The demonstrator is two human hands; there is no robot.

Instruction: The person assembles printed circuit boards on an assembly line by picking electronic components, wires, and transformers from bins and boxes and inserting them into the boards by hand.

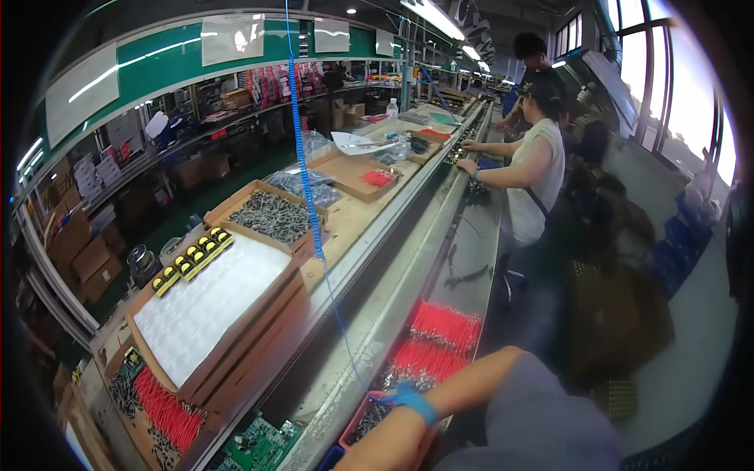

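My right arm comes in from the lower right with a grey sleeve and a bent elbow. A blue wrist strap circles its wrist, and a blue coiled cord runs down to the strap. Only part of my right hand shows at the lower edge, its fingers cut off. Close to the hand is a red bin of small dark parts. Just beyond it lie bundles of red wire leads with metal ends. A green circuit board rests to the hand's left. My left hand is out of view.
At left, stacked cardboard trays carry a white foam sheet and black-and-yellow components. Red leads lie below them. Behind sits a box of dark parts. A conveyor line stretches away, with a co-worker seated at its right.
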